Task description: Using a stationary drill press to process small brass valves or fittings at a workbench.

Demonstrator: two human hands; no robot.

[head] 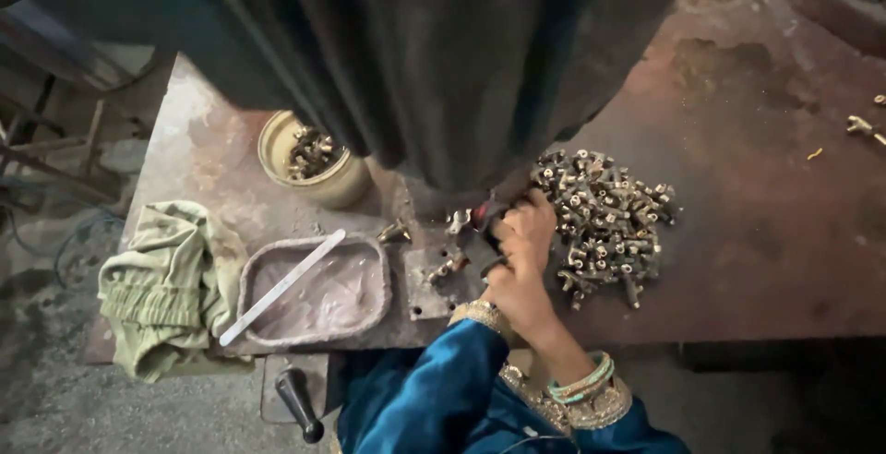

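— What is seen closest to the camera?

— Blue sleeves and bangles are seen, then two hands pressed close together. The left hand (517, 292) is closed around a small dark tool (480, 244). The right hand (528, 225) is curled over small metal pieces; what is held inside cannot be told.

— Where are the pieces kept?

— A pile of little brass fittings (604, 223) is heaped just beside the right hand on the rusty table (766, 232). More are kept in a round bowl (318, 163). A grey tray (318, 292) with a flat stick (281, 286) and a green cloth (166, 283) are laid to the left.
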